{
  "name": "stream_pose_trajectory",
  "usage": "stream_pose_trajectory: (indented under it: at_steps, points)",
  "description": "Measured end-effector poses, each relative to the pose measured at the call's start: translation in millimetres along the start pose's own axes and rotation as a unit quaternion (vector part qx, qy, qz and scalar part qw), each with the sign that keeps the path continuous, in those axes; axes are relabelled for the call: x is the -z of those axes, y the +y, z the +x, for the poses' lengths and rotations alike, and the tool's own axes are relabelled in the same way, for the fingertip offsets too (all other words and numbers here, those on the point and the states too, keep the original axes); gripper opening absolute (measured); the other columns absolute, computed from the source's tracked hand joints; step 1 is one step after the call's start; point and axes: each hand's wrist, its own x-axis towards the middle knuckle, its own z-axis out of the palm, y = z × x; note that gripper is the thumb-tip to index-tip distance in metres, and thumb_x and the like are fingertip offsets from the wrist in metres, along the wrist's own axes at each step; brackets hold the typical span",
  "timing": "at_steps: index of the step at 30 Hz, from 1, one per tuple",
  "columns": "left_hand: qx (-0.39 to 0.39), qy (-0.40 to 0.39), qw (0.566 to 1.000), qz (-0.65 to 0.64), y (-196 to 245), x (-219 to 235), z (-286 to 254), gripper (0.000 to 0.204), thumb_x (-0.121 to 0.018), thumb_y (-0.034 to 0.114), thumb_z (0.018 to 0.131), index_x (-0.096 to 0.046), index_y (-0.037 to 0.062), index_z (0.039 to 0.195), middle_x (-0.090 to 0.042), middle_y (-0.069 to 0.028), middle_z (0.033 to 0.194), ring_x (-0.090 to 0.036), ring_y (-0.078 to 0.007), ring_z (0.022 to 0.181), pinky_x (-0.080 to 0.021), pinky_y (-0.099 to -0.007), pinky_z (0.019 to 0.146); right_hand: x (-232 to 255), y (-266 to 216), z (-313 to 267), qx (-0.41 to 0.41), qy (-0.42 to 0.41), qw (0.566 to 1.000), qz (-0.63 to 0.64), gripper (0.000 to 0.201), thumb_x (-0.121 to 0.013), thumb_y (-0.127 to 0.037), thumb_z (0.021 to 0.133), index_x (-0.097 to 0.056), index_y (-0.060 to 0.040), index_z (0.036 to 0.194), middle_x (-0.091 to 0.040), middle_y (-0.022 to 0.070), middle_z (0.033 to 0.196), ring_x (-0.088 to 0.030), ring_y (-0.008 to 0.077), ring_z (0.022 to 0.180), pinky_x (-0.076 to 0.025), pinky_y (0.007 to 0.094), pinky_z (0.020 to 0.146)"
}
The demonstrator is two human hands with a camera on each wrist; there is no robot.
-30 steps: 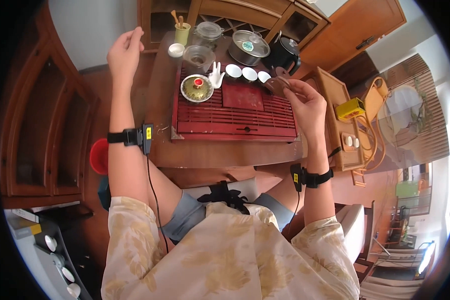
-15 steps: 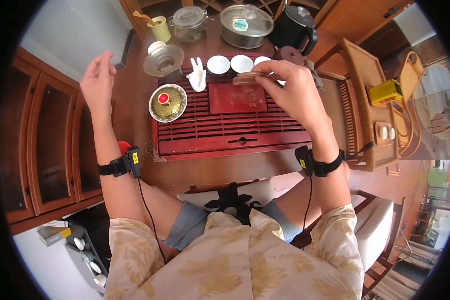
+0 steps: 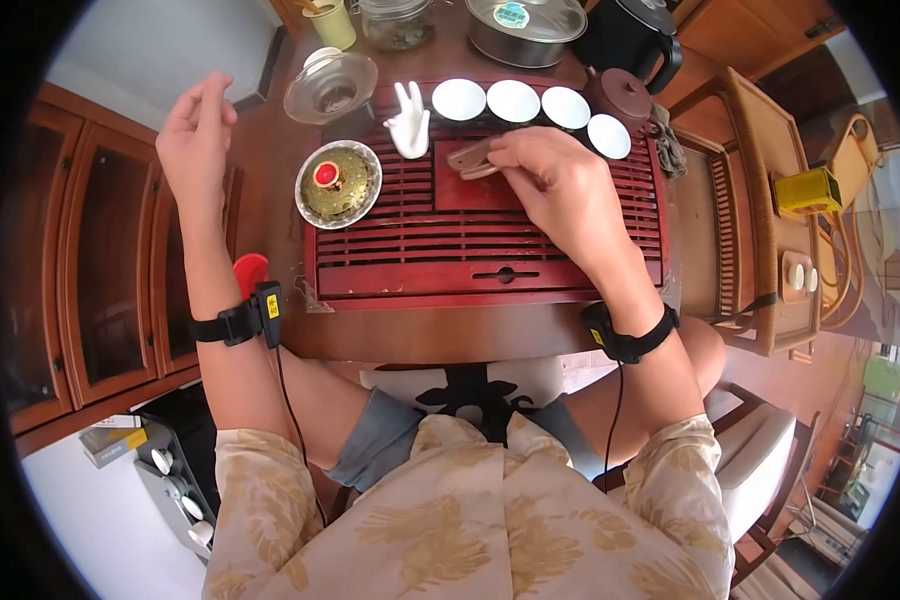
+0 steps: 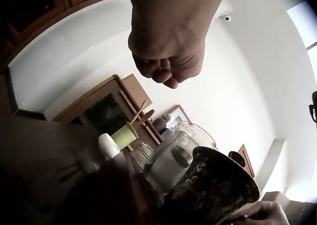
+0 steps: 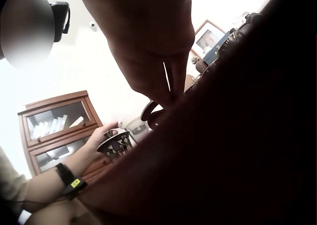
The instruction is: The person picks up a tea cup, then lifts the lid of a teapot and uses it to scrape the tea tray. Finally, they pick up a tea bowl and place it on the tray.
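In the head view my right hand (image 3: 570,190) pinches small flat brown coasters (image 3: 470,158) between thumb and fingertips, over the middle panel of the red slatted tea tray (image 3: 400,296). Several white cups (image 3: 513,101) stand along the tray's far side, just beyond that hand. My left hand (image 3: 198,130) is raised to the left of the tray, fingers loosely curled and holding nothing. Nearest to it are a glass pitcher with a strainer (image 3: 330,88) and a patterned lidded gaiwan (image 3: 338,184) with a red knob. A white hand-shaped figurine (image 3: 409,122) stands between gaiwan and cups.
A brown teapot (image 3: 622,95) and a dark kettle (image 3: 632,40) stand at the back right. Behind the tray are a steel pot (image 3: 530,45), a glass jar (image 3: 397,22) and a green tool holder (image 3: 332,24). A wicker side stand (image 3: 740,230) is at the right.
My right hand has carried the brown coasters leftward from the tray's right end to over its middle panel. The left hand stays raised; the head view has shifted.
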Motion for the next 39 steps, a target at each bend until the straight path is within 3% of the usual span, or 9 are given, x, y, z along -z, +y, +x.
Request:
stream_pose_trajectory:
  at_steps: [3,4,7,11,14,18,21,28,39]
  points:
    - [0.004,0.004,1.000,-0.007,1.0,0.5,0.1,0.023,-0.078,0.023,0.106,-0.081,0.0019,0.114,-0.062,0.0064,0.078,-0.043,0.0008,0.063,-0.026,-0.0206,0.055,5.9,-1.8,-6.4,-0.017,-0.039,0.999,-0.022,0.020,-0.080,0.007,0.086,-0.078,-0.0015,0.104,-0.081,0.0109,0.110,-0.077,0.0321,0.106,-0.063,0.0410,0.090]
    - [0.003,0.005,1.000,-0.009,2.4,0.7,0.2,0.023,-0.078,0.023,0.106,-0.081,0.0019,0.113,-0.062,0.0063,0.078,-0.043,0.0008,0.063,-0.026,-0.0206,0.055,7.3,-1.5,-7.6,0.003,-0.032,0.999,-0.041,0.017,-0.076,0.004,0.085,-0.075,-0.0045,0.099,-0.080,0.0106,0.103,-0.076,0.0325,0.103,-0.064,0.0428,0.086]
    - [0.000,0.008,1.000,-0.019,3.1,1.6,0.4,0.023,-0.078,0.023,0.106,-0.080,0.0016,0.113,-0.062,0.0062,0.078,-0.042,0.0008,0.062,-0.026,-0.0206,0.054,28.0,-11.3,-4.9,0.008,-0.099,0.994,-0.048,0.016,-0.076,0.003,0.085,-0.075,-0.0047,0.098,-0.080,0.0103,0.101,-0.076,0.0321,0.100,-0.063,0.0431,0.083]
    - [-0.006,0.018,1.000,-0.024,3.5,3.0,1.0,0.023,-0.077,0.024,0.106,-0.080,0.0014,0.112,-0.062,0.0062,0.077,-0.040,0.0010,0.060,-0.025,-0.0208,0.053,39.0,-20.5,-1.8,-0.035,-0.088,0.995,-0.031,0.016,-0.078,0.001,0.089,-0.079,-0.0044,0.104,-0.080,0.0123,0.095,-0.079,0.0293,0.092,-0.063,0.0398,0.078]
    - [-0.008,0.009,0.999,-0.041,2.2,5.9,1.6,0.024,-0.077,0.024,0.106,-0.080,0.0016,0.112,-0.062,0.0062,0.077,-0.040,0.0012,0.059,-0.025,-0.0209,0.053,26.4,-30.1,5.5,-0.160,-0.026,0.984,0.071,0.021,-0.079,-0.002,0.094,-0.081,-0.0051,0.115,-0.082,0.0118,0.096,-0.080,0.0224,0.086,-0.064,0.0355,0.076]
    - [0.006,0.019,0.999,-0.042,5.7,5.2,-1.5,0.024,-0.078,0.025,0.106,-0.080,0.0019,0.112,-0.062,0.0061,0.076,-0.040,0.0009,0.059,-0.025,-0.0210,0.052,10.9,-34.8,14.4,-0.242,-0.014,0.960,0.142,0.029,-0.081,-0.005,0.095,-0.081,-0.0054,0.124,-0.082,0.0088,0.097,-0.077,0.0157,0.081,-0.063,0.0313,0.077]
    - [0.009,0.016,0.999,-0.036,5.5,6.1,-4.2,0.024,-0.077,0.025,0.107,-0.080,0.0015,0.113,-0.062,0.0061,0.076,-0.042,0.0002,0.061,-0.027,-0.0207,0.054,1.4,-31.8,13.1,-0.218,-0.050,0.965,0.134,0.026,-0.081,-0.005,0.099,-0.081,-0.0042,0.125,-0.079,0.0036,0.095,-0.073,0.0075,0.083,-0.061,0.0254,0.078]
    - [0.015,0.008,0.999,-0.034,8.9,9.4,-4.9,0.026,-0.076,0.024,0.108,-0.080,0.0005,0.118,-0.062,0.0056,0.078,-0.044,-0.0009,0.063,-0.029,-0.0204,0.056,-9.6,-34.4,10.2,-0.241,-0.084,0.957,0.135,0.026,-0.084,-0.008,0.098,-0.080,0.0028,0.121,-0.081,0.0054,0.095,-0.073,0.0086,0.082,-0.061,0.0256,0.078]
    - [-0.003,0.018,0.999,-0.041,8.9,12.7,-3.9,0.024,-0.078,0.025,0.106,-0.082,0.0026,0.113,-0.063,0.0056,0.076,-0.042,0.0003,0.060,-0.026,-0.0210,0.053,1.4,-35.5,11.4,-0.226,-0.132,0.965,0.032,0.027,-0.088,-0.014,0.094,-0.081,0.0014,0.116,-0.081,0.0089,0.087,-0.073,0.0104,0.076,-0.060,0.0282,0.071]
